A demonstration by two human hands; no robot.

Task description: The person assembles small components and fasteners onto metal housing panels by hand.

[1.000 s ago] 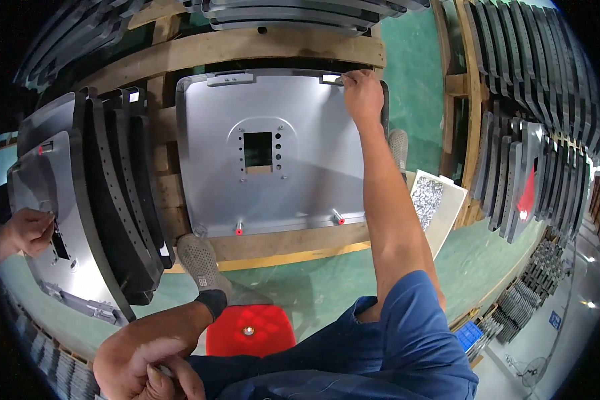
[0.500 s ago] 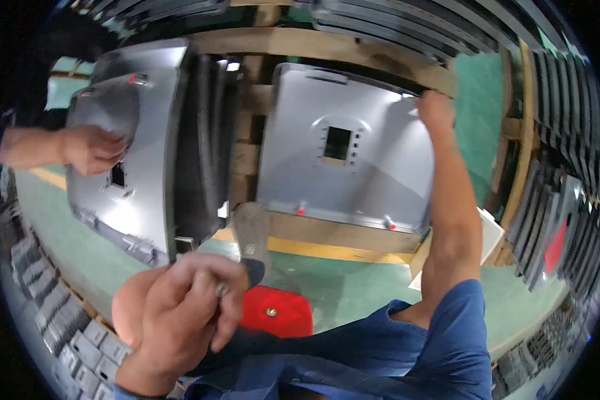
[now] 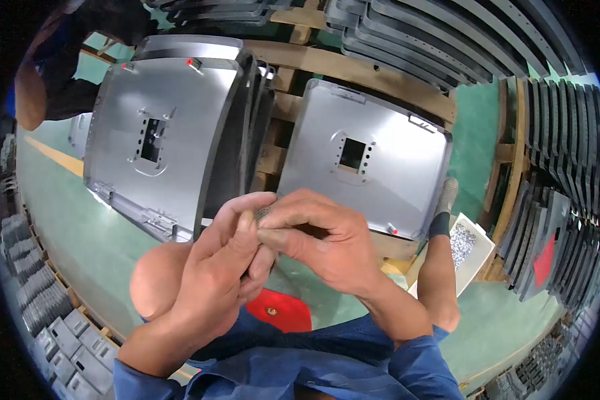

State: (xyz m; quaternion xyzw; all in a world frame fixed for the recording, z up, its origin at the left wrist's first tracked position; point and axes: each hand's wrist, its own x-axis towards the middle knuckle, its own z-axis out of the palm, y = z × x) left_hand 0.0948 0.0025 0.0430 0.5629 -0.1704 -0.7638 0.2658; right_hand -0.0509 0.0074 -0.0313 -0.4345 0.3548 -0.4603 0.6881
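My left hand and my right hand meet in front of me, thumbs and fingertips pinched together. Whatever lies between the fingers is hidden or too small to name. Beyond them, a grey sheet-metal panel lies flat on a wooden pallet, a square cut-out in its middle and a red-tipped fitting at its near edge. To its left, a similar panel rests atop a tilted stack, with red-tipped fittings along its far edge. Neither hand touches a panel.
A white box of small metal pieces sits by my right leg. Beneath me is a red seat. Racked panels stand at right, more at the back. Another person's limb shows at upper left.
My right hand has left the right panel's far corner and joined my left hand. The other person's hand has withdrawn from the left panel. The view has shifted.
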